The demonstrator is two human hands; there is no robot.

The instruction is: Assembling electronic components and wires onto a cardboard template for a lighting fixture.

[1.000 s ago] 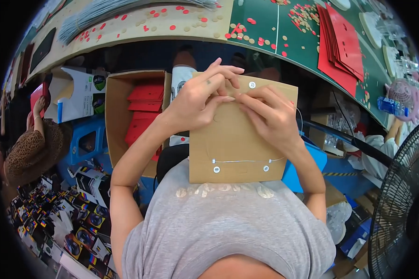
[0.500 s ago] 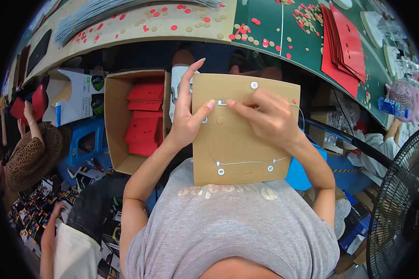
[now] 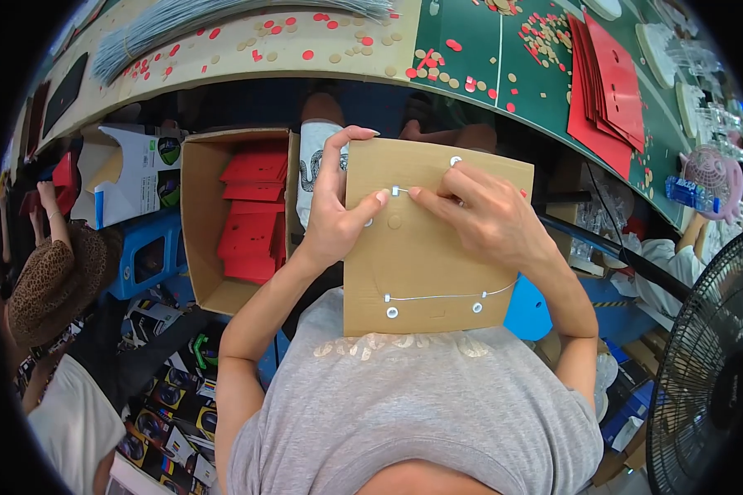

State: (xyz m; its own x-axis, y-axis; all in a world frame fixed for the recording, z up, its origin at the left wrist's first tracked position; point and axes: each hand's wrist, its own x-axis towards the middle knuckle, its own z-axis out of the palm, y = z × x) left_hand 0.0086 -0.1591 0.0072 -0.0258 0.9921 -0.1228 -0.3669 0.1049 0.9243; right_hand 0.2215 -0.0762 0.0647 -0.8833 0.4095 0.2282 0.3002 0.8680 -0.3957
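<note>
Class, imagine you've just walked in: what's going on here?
Someone in a grey shirt is handling a brown board. The left hand holds its left edge, thumb on the face. The right hand seems to pinch a thin white cord beside the upper clip. Lower down, white cord also spans two clips. To the left, red pieces sit in a cardboard box.

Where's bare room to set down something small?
Small patches only: the green table left of the white line, just beyond some loose dots; the brown board's middle, between the right hand and lower wire. Crowded: cream tabletop by the grey bundle, strewn with dots; the box holding red sheets.
</note>
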